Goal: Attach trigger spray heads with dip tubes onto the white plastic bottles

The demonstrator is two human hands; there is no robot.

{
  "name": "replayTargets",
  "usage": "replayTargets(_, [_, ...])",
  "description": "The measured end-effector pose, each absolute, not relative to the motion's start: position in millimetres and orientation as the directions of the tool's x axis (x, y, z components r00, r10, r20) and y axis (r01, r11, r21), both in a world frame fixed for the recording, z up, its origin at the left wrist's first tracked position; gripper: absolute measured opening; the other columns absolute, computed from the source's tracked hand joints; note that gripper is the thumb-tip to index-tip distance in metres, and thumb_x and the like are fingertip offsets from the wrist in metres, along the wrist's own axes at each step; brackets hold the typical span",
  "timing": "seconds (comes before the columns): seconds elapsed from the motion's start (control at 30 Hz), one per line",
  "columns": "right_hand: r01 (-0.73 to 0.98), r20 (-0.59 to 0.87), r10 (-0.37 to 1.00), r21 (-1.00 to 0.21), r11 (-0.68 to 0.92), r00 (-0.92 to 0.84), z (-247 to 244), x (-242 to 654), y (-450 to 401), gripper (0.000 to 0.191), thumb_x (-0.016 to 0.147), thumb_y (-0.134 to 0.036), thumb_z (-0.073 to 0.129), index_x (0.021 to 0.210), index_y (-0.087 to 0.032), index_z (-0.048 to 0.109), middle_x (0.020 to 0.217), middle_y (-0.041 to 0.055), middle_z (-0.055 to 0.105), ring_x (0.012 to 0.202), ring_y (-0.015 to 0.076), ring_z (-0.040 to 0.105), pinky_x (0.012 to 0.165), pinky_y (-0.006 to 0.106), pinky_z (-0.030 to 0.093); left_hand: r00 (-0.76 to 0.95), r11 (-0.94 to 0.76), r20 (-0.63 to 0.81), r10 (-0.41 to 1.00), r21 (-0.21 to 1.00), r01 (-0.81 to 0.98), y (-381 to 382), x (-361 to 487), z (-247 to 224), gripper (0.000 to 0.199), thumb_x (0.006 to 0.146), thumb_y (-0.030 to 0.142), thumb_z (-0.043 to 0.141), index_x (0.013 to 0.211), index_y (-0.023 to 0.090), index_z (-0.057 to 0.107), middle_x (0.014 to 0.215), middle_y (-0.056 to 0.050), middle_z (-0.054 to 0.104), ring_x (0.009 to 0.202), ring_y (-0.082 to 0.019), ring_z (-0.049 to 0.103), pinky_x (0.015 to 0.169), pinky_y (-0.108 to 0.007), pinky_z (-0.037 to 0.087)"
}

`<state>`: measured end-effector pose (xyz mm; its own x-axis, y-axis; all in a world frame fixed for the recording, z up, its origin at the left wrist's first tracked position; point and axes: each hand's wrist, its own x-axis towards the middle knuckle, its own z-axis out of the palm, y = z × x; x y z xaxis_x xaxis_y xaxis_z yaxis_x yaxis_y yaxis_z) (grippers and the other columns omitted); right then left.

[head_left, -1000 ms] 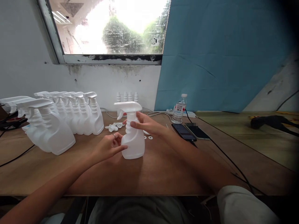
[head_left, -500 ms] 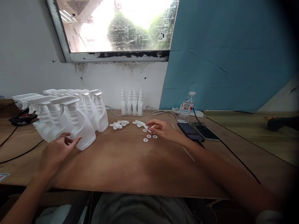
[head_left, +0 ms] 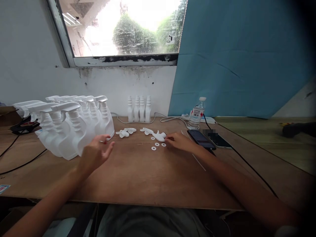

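**Three washers by the right fingertips**

Right hand (head_left: pixel 181 142) pinches a white plastic trigger sprayer head (head_left: pixel 160 135) on the brown wooden table (head_left: pixel 138 177), just above small white ring washers (head_left: pixel 153 148). Left hand (head_left: pixel 96 154) hovers empty, fingers spread, beside the white plastic spray bottles (head_left: pixel 74 126). Step: picking up a sprayer head; lifting it needs a firmer grasp.

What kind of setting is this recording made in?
Probably a small makeshift assembly workstation: rows of white spray bottles, loose trigger heads and washers on a bare wooden table under a grimy window.

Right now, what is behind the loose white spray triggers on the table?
Four capless white bottles stand against the wall behind the spray triggers, with a cable beside them. Their bases behind the cable are hard to make out.
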<state>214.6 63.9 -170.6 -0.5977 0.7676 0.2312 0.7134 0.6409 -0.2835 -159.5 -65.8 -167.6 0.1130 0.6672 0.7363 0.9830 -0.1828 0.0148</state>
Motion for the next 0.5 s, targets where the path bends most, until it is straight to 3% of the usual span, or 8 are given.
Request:
replayTargets(0.1, [0.680,0.238,0.733,-0.272,0.680,-0.638,-182.7,206.5,57.8,0.026,0.090,-0.025,0.047,0.085,-0.014,0.069,0.085,0.0097,0.068,0.077,0.0184,0.060,0.072,0.028,0.043,0.392,-0.399,0.611,0.688,-0.132,0.907,-18.4,-136.2,-177.6,0.027,0.090,0.030,0.049,0.114,0.018,0.054,0.113,-0.012,0.061,0.105,-0.026,0.058,0.084,-0.035,0.048])
replayTargets(0.2, [0.615,0.292,0.672,-0.271,0.740,-0.680,-195.6,194.2,47.6,0.027,0.092,-0.024,0.046,0.107,-0.014,0.067,0.105,0.0127,0.063,0.097,0.0203,0.059,0.087,0.032,0.045,0.471,-0.429,0.557,0.684,-0.215,0.877,21.6,-121.7,-191.3,0.034,0.087,0.022,0.051,0.121,0.014,0.052,0.128,-0.018,0.053,0.121,-0.033,0.048,0.101,-0.046,0.039])
replayTargets(0.3, [0.525,0.356,0.587,-0.263,0.810,-0.727,-206.2,183.6,40.1,0.036,0.094,-0.025,0.044,0.127,-0.017,0.056,0.120,0.0149,0.055,0.105,0.0211,0.056,0.092,0.036,0.046,0.335,-0.317,0.571,0.749,-0.135,0.939,41.2,-119.3,-206.1,0.041,0.085,0.023,0.053,0.124,0.009,0.048,0.128,-0.022,0.051,0.116,-0.035,0.051,0.095,-0.049,0.042])
replayTargets(0.4, [0.492,0.376,0.539,-0.222,0.842,-0.753,-213.9,178.0,38.9,0.033,0.096,-0.023,0.040,0.121,-0.016,0.061,0.120,0.0150,0.055,0.109,0.0229,0.054,0.097,0.041,0.044,0.244,-0.284,0.539,0.806,-0.010,0.959,45.4,-127.6,-216.7,0.044,0.086,0.027,0.052,0.125,0.006,0.046,0.122,-0.023,0.055,0.106,-0.033,0.058,0.087,-0.045,0.047])
replayTargets(0.5, [0.473,0.398,0.534,-0.246,0.846,-0.746,-218.1,176.7,41.4,0.030,0.097,-0.024,0.040,0.113,-0.016,0.064,0.111,0.0136,0.059,0.105,0.0218,0.056,0.096,0.040,0.045,0.263,-0.369,0.515,0.816,0.114,0.922,45.1,-135.8,-220.4,0.035,0.087,0.024,0.051,0.118,0.010,0.051,0.116,-0.018,0.059,0.101,-0.029,0.060,0.088,-0.041,0.048])
